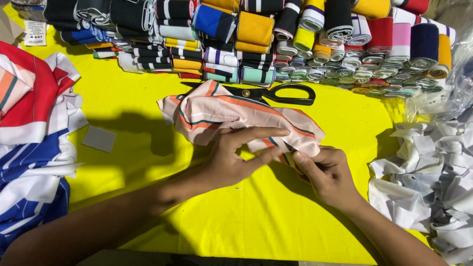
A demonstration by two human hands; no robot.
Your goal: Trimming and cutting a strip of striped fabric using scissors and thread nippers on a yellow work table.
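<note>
A pale pink fabric piece [221, 111] with orange and teal stripes lies crumpled on the yellow table [246, 221]. My left hand [236, 155] presses its near edge with fingers stretched out flat. My right hand [327, 170] pinches the cloth's right corner together with a small dark-tipped tool [290, 148] at the fold. Black scissors [276, 92] lie just behind the fabric, partly under it.
Several folded and rolled striped trims [256, 39] are stacked along the far edge. Red, white and blue garments [34, 138] are piled at the left, with a grey square patch [99, 138] beside them. White scraps [433, 172] and a clear plastic bag [443, 93] sit at the right.
</note>
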